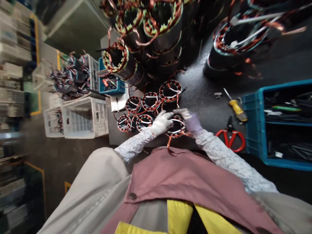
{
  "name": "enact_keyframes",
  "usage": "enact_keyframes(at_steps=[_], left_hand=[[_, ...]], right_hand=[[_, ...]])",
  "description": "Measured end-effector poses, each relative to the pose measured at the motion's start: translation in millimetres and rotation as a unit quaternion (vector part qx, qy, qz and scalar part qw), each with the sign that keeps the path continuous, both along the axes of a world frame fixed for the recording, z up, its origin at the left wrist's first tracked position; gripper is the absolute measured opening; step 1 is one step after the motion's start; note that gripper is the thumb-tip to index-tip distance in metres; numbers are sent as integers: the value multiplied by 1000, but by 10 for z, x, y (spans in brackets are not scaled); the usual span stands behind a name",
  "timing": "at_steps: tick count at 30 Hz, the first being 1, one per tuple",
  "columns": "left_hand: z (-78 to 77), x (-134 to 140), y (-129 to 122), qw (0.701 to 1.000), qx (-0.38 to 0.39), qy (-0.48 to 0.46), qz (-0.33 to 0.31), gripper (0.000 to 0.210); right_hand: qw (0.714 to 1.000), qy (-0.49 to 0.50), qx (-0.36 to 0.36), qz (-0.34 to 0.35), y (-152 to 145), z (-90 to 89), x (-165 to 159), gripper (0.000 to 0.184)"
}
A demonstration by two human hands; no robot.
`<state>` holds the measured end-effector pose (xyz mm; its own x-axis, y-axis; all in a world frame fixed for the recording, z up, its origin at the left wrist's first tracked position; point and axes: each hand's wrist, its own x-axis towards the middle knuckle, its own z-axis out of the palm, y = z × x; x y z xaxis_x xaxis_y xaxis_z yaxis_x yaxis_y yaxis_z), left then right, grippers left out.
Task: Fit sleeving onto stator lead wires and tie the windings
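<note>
On the dark table (197,97), 5 similar wound rings (149,110) stand left of and beyond the wound core (173,134), which sits near the table's close edge, between the hands. Its open end faces up toward the wearer; the long axis seems roughly upright, though its lower body is hidden. The gloved left hand (162,123) bends over its left rim and the gloved right hand (189,119) curls at its far right; I cannot tell what either pinches. Steady pressure on the rim and light fingertips should spare the windings; the orange lead (169,141), pointing toward the wearer, is best kept unsnagged.
</note>
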<state>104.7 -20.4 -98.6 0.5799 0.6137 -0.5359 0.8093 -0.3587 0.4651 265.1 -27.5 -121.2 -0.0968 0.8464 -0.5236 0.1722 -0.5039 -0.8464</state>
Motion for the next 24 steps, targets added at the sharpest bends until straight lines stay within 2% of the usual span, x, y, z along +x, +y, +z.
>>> enact_keyframes(at_steps=[3,6,8,10,11,13,15,17,18,19,21,24], left_hand=[[-106,-148,-10,999,-6,-4,34,21],[-106,-252,35,998,-2,-34,61,28],[-1,-308,62,997,-2,-58,60,22],[184,-348,63,992,-5,-100,73,10],[297,-351,55,986,-16,-131,99,5],[535,-288,31,957,-90,-206,186,14],[746,-118,20,892,-247,-279,255,26],[893,132,23,812,-406,-328,260,34],[942,268,24,784,-457,-339,247,38],[979,402,23,768,-487,-343,234,41],[1026,647,12,761,-523,-331,194,47],[1066,946,-10,759,-573,-291,104,51]], right_hand=[[995,2,-100,19,164,-70,-445,37],[982,90,-168,-13,225,-57,-664,51],[972,153,-172,-48,224,44,-601,61],[974,153,-153,-74,171,224,-371,66],[980,128,-129,-82,119,340,-211,65],[993,64,-59,-86,-26,611,147,60],[999,12,19,-47,-180,908,478,59],[994,-38,91,38,-299,1199,722,63],[986,-65,123,91,-341,1333,809,62],[974,-92,149,143,-375,1453,880,58],[951,-126,174,222,-429,1638,997,48],[942,-126,152,271,-522,1775,1193,38]])
